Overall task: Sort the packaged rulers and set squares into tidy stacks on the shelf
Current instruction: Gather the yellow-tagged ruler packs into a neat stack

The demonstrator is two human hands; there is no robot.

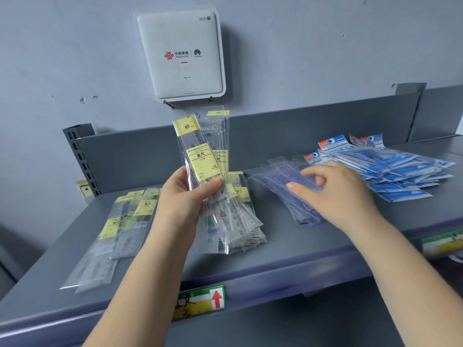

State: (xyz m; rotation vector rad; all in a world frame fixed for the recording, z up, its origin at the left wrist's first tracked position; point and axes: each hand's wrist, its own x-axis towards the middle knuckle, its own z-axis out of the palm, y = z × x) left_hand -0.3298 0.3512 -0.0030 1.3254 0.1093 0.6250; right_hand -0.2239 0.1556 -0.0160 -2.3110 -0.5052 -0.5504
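1. Clear plastic sleeves are slippery, and my left hand [186, 194] has a fanned bunch of yellow-label rulers [206, 166] pinched upright between thumb and fingers, just over the loose ruler pile [244, 221] mid-shelf.
2. My right hand [333, 189] is relaxed and half open, holding nothing, fingers hovering right over the purple packs [288, 194]. Can't tell if it's actually touching them.
3. What could go wrong, I reckon: the bunch is already splayed at the top, so a slack pinch could let a sleeve or two slide out and land on the wrong pile.
4. Also the purple packs are skewed and sit near the front of the shelf [275, 266], so a clumsy sweep might push some over the lip.
5. Around that: a second lot of yellow-label rulers [117, 229] lies to the left, and the blue set square packs [390, 171] are a sprawling heap to the right, touching the purple ones, so it's tight to square anything up there.
6. White router [181, 55] on the wall above, price tag [200, 301] on the shelf edge. Neither's in the way.
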